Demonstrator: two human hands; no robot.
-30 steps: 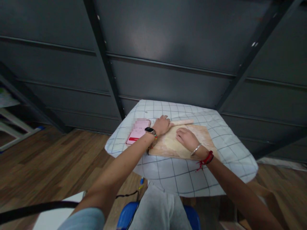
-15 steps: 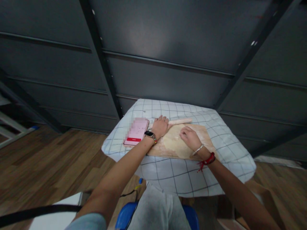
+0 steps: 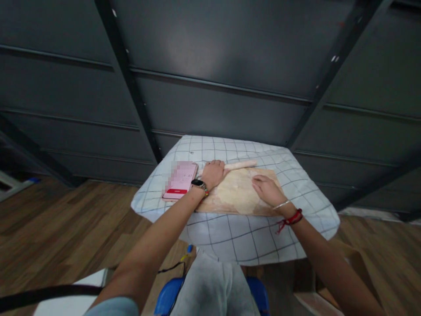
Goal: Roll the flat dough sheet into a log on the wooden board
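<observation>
A thin, pale sheet of dough (image 3: 238, 191) is spread over a wooden board (image 3: 275, 176). Along the board's far side lies a floury rolling pin (image 3: 242, 165), slanting slightly up to the right. My left hand (image 3: 213, 173) is curled over the left part of the rolling pin, its fingertips hidden on the far side. Over the right part of the dough is my right hand (image 3: 267, 189), fingers bent and held together. I see nothing in it; whether it touches the dough I cannot tell.
A phone (image 3: 182, 182) with a pink, partly blurred screen lies left of the board. A white checked cloth (image 3: 226, 237) covers the table. Behind stands a dark panelled wall (image 3: 217, 105). An open cardboard box (image 3: 305, 281) is on the floor at right.
My right hand has shifted right relative to the dough, uncovering more of it, and its fingers are less tightly curled. My left hand stays on the rolling pin. The whole view has shifted slightly.
</observation>
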